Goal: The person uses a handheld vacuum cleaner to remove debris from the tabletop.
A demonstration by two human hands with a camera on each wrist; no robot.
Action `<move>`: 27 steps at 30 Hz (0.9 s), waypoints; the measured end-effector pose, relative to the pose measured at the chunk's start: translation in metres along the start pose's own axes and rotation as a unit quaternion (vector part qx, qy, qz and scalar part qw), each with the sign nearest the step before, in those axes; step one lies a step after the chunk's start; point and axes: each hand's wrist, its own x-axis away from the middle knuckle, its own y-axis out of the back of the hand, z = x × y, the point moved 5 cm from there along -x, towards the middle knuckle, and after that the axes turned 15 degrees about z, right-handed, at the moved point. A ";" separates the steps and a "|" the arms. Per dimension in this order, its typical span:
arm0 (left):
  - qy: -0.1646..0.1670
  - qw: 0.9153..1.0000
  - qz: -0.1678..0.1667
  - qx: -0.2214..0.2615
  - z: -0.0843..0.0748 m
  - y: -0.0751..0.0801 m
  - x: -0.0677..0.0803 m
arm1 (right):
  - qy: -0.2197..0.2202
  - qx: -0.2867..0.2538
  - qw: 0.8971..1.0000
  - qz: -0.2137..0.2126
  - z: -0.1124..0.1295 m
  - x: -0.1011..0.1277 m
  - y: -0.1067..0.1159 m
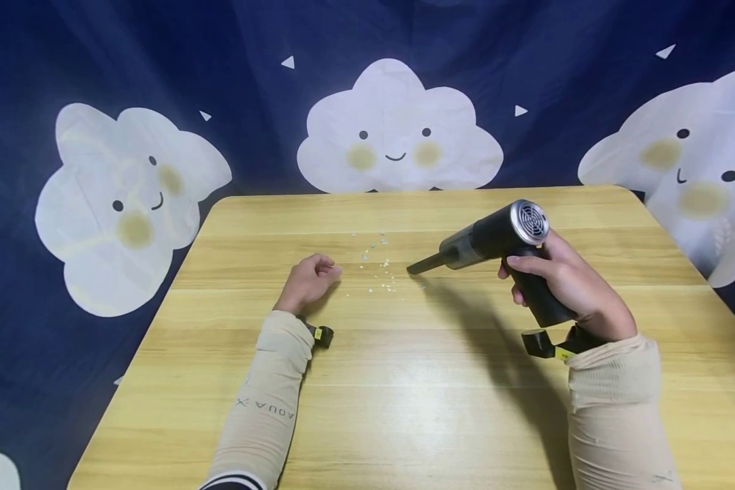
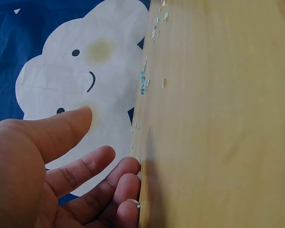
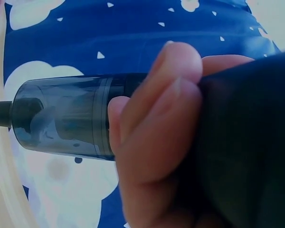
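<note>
My right hand [image 1: 563, 279] grips the black handle of a small handheld vacuum [image 1: 496, 238] with a silver rear grille. Its narrow nozzle points left and down, almost touching the wooden table [image 1: 404, 381] beside a scatter of small white crumbs [image 1: 380, 272]. In the right wrist view my fingers [image 3: 156, 123] wrap the handle, and the vacuum's smoky clear dust cup [image 3: 61, 118] shows beyond them. My left hand [image 1: 309, 279] rests on the table left of the crumbs, fingers loosely curled and holding nothing. The left wrist view shows those fingers [image 2: 80, 166] relaxed against the tabletop, crumbs [image 2: 145, 83] further along.
A dark blue backdrop with white smiling clouds [image 1: 398, 136] hangs behind and around the table. Both forearms wear beige sleeves [image 1: 263, 401] with wrist cameras strapped on. The table's near half is bare wood.
</note>
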 end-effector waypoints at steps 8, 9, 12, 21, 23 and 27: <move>-0.002 1.000 0.002 -0.001 -0.001 0.000 0.001 | -0.010 0.014 1.000 0.000 0.003 0.002 -0.002; -0.003 1.000 0.001 -0.002 -0.001 0.000 0.001 | -0.011 0.016 1.000 0.000 0.004 0.003 -0.002; -0.002 1.000 0.000 -0.003 -0.001 0.000 0.000 | -0.014 0.020 1.000 0.001 0.004 0.003 -0.003; -0.002 1.000 0.000 -0.005 0.000 0.000 0.000 | -0.020 0.023 1.000 0.002 0.005 0.005 -0.004; -0.002 1.000 0.000 -0.005 0.000 0.000 0.000 | -0.021 0.024 0.999 0.002 0.005 0.005 -0.004; -0.004 1.000 0.002 -0.007 0.001 0.000 -0.001 | -0.024 0.035 0.999 0.004 0.007 0.006 -0.006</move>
